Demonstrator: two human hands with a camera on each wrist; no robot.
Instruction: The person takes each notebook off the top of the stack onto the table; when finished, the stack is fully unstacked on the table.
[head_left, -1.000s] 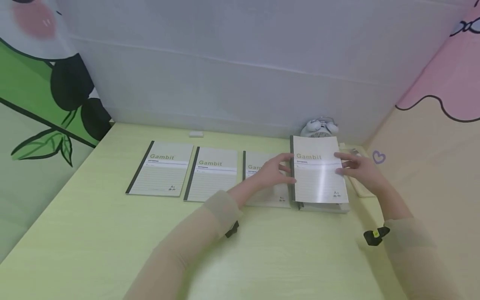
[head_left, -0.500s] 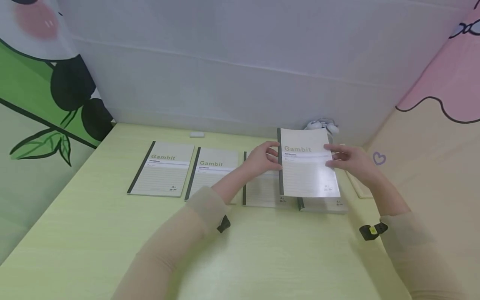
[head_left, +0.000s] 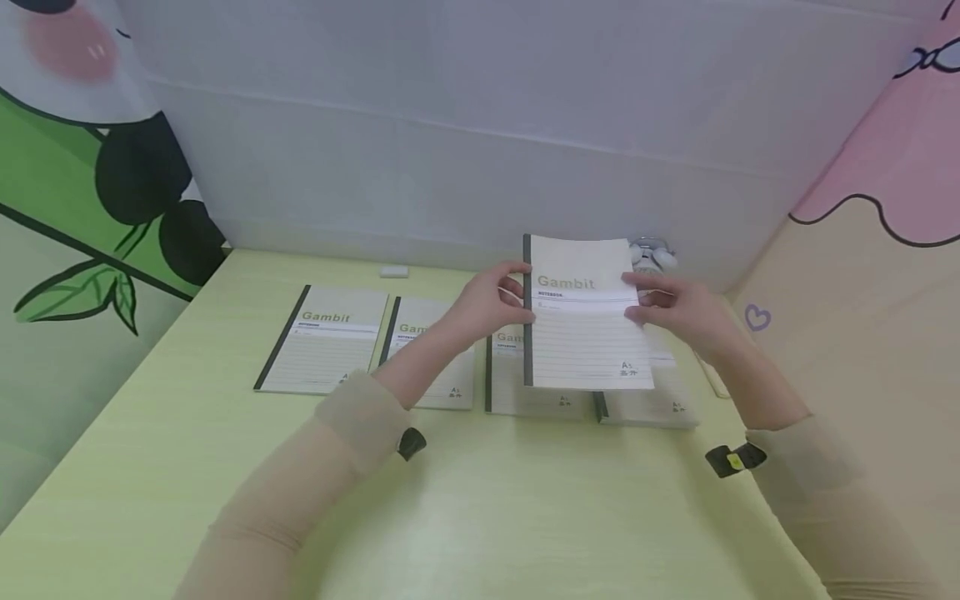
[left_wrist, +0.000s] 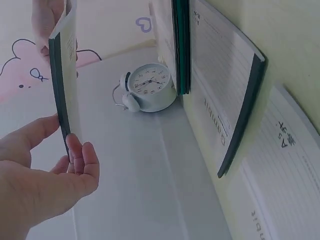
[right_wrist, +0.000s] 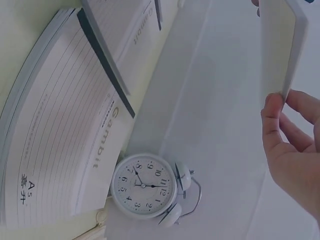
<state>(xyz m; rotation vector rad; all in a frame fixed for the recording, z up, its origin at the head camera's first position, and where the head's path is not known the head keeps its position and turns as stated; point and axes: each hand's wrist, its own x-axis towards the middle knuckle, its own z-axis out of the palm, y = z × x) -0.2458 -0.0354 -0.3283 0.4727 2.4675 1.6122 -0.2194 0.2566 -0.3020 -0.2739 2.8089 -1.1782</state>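
Between both hands a white notebook [head_left: 581,333] with a dark spine is held up in the air, its cover facing the head camera. My left hand [head_left: 487,308] pinches the spine side; in the left wrist view the thumb and fingers grip the dark spine [left_wrist: 61,90]. On the opposite edge my right hand [head_left: 686,312] pinches the pages' side, as the right wrist view also shows. Below lies a stack of notebooks [head_left: 648,408], partly hidden by the held one. Another notebook [head_left: 525,400] lies left of the stack, partly covered from view.
Two more notebooks [head_left: 318,358] [head_left: 431,392] lie in the row to the left. A white twin-bell alarm clock [right_wrist: 144,186] stands behind the stack. A small white block [head_left: 393,272] sits near the back wall [head_left: 420,183]. A side wall borders the table's right.
Both hands have lifted the notebook off the stack and carried it up and to the left. More of the stack and the clock's bells now show. The other notebooks have stayed put.
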